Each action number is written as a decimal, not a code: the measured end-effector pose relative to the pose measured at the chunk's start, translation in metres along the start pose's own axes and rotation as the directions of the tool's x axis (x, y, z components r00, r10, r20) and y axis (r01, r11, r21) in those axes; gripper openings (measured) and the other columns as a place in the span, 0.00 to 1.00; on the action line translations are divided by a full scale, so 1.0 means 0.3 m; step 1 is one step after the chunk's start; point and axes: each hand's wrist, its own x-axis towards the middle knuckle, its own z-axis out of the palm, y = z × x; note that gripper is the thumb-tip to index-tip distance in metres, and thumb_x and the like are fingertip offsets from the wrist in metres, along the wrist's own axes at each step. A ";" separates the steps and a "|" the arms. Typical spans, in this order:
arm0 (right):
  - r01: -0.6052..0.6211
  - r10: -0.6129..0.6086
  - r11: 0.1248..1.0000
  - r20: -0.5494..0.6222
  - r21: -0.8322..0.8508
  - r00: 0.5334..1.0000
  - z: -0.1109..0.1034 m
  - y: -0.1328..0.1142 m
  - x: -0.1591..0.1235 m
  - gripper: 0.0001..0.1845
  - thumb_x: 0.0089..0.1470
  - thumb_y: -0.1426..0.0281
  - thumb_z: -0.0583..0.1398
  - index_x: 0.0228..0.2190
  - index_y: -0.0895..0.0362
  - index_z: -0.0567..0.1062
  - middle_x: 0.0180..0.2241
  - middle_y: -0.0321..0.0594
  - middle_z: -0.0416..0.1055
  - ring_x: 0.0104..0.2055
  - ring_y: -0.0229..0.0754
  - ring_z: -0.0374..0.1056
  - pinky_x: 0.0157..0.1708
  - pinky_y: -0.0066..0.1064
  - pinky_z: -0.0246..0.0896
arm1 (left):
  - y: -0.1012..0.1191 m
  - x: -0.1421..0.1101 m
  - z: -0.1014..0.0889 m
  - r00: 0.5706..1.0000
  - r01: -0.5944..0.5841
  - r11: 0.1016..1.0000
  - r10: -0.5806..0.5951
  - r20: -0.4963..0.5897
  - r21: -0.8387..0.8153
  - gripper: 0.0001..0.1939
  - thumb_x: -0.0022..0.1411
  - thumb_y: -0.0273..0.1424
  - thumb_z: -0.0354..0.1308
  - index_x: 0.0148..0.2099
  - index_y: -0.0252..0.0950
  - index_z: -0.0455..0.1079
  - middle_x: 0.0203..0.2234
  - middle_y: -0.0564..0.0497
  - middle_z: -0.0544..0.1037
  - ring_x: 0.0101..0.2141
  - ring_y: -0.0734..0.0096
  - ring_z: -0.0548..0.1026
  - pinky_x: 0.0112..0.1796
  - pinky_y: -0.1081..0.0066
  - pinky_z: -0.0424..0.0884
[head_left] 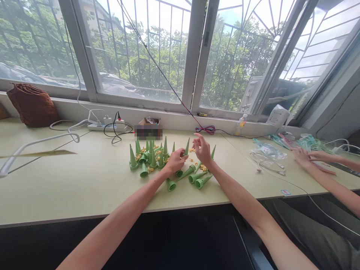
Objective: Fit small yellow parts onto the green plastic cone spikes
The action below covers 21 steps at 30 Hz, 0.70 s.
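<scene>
My left hand (176,161) is closed around a green plastic spike (187,146), its narrow tip pointing up. Just to the right, my right hand (201,150) is raised with its fingers bent and apart, and I see nothing in it. Several green spikes (153,159) stand upright in a cluster left of my hands. Others lie on their sides near my wrists, such as a spike (203,181) with its round open end towards me. Small yellow plastic pieces (151,170) are scattered among the spikes, some partly hidden by my hands.
The pale table (84,187) runs along the window. Behind the spikes stand a small box (149,122) and a power strip (108,126). A bundled cable (206,129) lies further right. A co-worker's hands (305,157) are at the right, by plastic bags (268,148) and white cables (267,163).
</scene>
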 end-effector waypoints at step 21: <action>0.024 0.202 0.939 0.606 -0.343 0.769 0.017 0.135 -0.021 0.15 0.58 0.78 0.49 0.36 0.56 0.75 0.38 0.42 0.75 0.39 0.41 0.69 0.41 0.31 0.62 | 0.018 0.000 0.007 0.977 0.210 0.876 -0.204 0.061 -0.434 0.09 0.63 0.29 0.54 0.46 0.32 0.66 0.37 0.45 0.71 0.34 0.70 0.77 0.35 0.64 0.79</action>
